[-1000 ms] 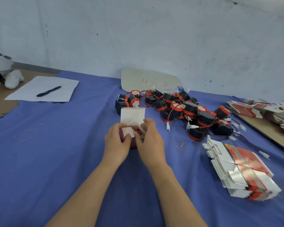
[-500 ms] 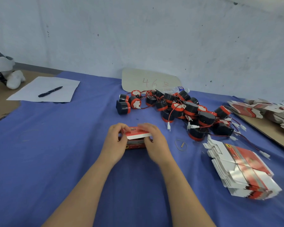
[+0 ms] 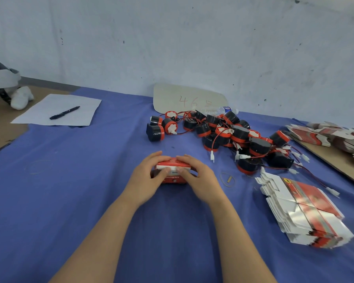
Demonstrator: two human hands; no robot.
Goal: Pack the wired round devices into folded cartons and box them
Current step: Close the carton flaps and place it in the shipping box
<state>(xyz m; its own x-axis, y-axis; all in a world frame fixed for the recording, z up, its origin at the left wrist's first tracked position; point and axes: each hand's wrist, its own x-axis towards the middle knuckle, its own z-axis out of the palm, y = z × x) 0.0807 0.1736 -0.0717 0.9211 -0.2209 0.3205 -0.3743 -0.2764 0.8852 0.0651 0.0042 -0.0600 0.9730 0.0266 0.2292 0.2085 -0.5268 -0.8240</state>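
head: carton [image 3: 173, 178] lid now folded shut

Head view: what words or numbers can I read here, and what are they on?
"46" in red, then an unreadable mark: on the card by the wall.
White print on the carton: too blurred.
Print on the flat cartons: too small.
Label on the bottle: blurred.

Nearer than the device pile [image 3: 223, 135], the left hand [image 3: 149, 174] and right hand [image 3: 199, 177] cover most of the carton [image 3: 173, 177]; its print blurs unreadably. Behind the pile sits perhaps a bottle [image 3: 225, 109], mostly hidden. Right of it, flat carton stacks [image 3: 335, 137] run off the edge.
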